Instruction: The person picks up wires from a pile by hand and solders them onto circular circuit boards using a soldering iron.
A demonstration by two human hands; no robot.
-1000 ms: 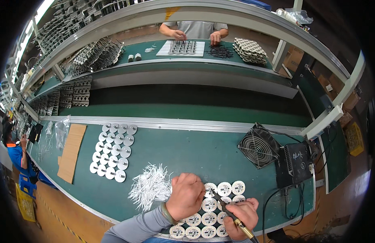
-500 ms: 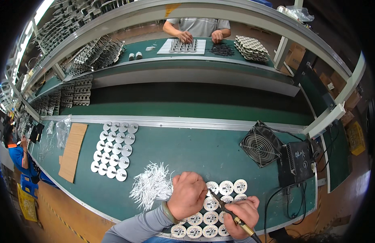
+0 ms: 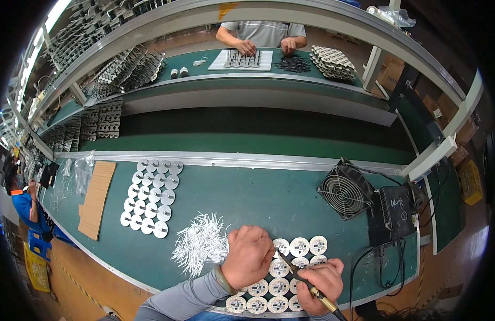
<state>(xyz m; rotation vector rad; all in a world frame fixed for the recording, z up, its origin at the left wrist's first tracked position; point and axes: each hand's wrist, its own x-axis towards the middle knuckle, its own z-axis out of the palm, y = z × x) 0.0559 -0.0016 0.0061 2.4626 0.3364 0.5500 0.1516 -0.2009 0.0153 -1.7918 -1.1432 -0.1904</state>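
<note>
My right hand (image 3: 321, 286) grips a soldering iron (image 3: 324, 300) like a pen, its tip slanting up and left to the far-left part of a grid of round white circuit boards (image 3: 278, 287). Closed in a pinch, my left hand (image 3: 249, 255) rests over the left side of the same grid, its fingertips close to the iron's tip. What those fingertips hold is hidden. Just left of that hand lies a loose heap of short white wires (image 3: 198, 243). My two hands cover several of the boards.
Silver discs (image 3: 149, 208) lie in rows at left, beside a cardboard strip (image 3: 97, 200) and a plastic bag (image 3: 84, 174). A fan (image 3: 343, 193) and a black box (image 3: 395, 216) with cables stand at right. Across the raised frame, a co-worker's hands (image 3: 246, 48) handle parts on a white board.
</note>
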